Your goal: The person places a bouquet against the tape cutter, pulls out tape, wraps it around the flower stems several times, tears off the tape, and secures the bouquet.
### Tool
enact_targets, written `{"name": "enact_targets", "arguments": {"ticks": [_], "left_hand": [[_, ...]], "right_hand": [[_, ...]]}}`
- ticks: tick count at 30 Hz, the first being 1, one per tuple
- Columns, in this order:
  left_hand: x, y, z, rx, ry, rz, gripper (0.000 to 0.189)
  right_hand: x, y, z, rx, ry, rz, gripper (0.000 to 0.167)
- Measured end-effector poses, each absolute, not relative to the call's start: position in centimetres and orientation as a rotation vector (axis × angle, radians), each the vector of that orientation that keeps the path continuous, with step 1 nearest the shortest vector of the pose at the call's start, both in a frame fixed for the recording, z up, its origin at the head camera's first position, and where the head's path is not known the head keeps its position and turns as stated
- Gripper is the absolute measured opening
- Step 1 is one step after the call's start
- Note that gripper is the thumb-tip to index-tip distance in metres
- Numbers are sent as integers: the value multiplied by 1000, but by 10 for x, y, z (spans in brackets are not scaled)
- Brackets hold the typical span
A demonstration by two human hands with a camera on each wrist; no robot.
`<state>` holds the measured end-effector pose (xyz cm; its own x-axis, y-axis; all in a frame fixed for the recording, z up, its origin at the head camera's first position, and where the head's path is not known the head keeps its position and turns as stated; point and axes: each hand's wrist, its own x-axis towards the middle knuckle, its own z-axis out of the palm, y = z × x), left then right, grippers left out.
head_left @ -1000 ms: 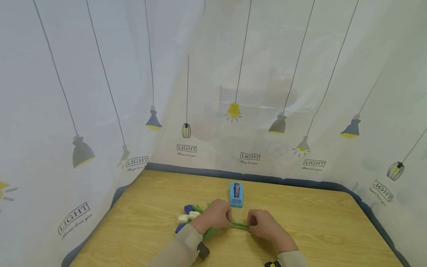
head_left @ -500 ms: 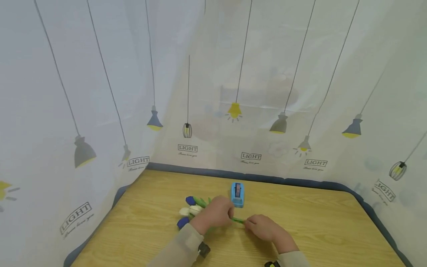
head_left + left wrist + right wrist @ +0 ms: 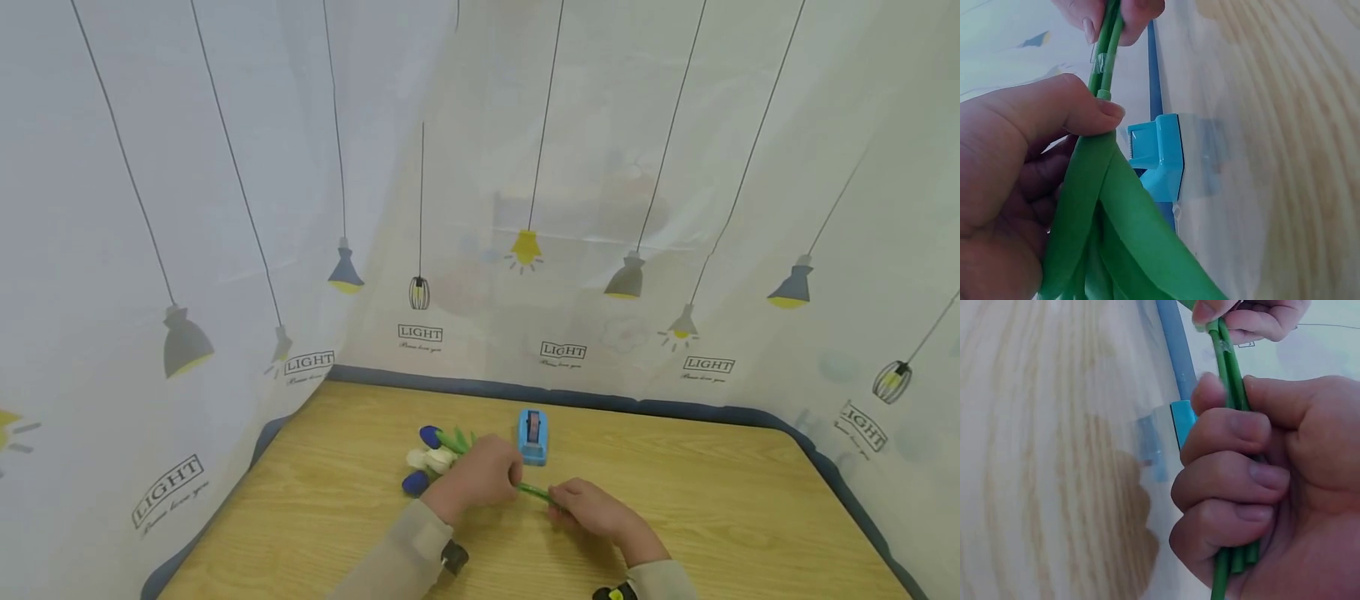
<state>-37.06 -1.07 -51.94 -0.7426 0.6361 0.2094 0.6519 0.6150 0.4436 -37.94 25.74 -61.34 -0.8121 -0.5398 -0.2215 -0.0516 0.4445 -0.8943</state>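
Note:
A bunch of artificial tulips lies across both hands, its blue and white blooms (image 3: 433, 460) at the left in the head view. My left hand (image 3: 483, 473) grips it where the broad green leaves (image 3: 1141, 219) meet the stems, thumb pressed over the top. Farther along, my right hand (image 3: 592, 510) has its fingers curled round the green stems (image 3: 1238, 556), whose cut ends stick out below the little finger. A strip of clear tape (image 3: 1100, 63) wraps the stems between the two hands.
Just beyond the hands stands a blue tape dispenser (image 3: 532, 437) with a roll in it. The wooden table (image 3: 712, 500) ends at a printed cloth (image 3: 480, 208) hung along its back and sides. Dark wrist cameras (image 3: 454, 557) sit at both cuffs.
The blooms have shifted up and slightly right with the left hand, and the stems now slant more. My right hand has moved lower and now wraps the stems.

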Motion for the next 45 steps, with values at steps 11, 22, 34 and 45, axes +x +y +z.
{"name": "enact_targets", "arguments": {"ticks": [11,22,34,45], "left_hand": [[-365,-14,-499,-1163,-2682,-597,22],[-360,-23,-485,-1116,-3030,-1324,8],[-377,-6,-553,-332,-2272,-2775,14],[-376,-6,-555,-79,-1831,-2925,6]], "right_hand": [[-334,232,-534,-570,2487,-1185,46],[-328,224,-527,-451,2751,-1191,42],[-326,214,-529,-392,2901,-1183,31],[-325,199,-537,-529,2954,-1052,29]]}}
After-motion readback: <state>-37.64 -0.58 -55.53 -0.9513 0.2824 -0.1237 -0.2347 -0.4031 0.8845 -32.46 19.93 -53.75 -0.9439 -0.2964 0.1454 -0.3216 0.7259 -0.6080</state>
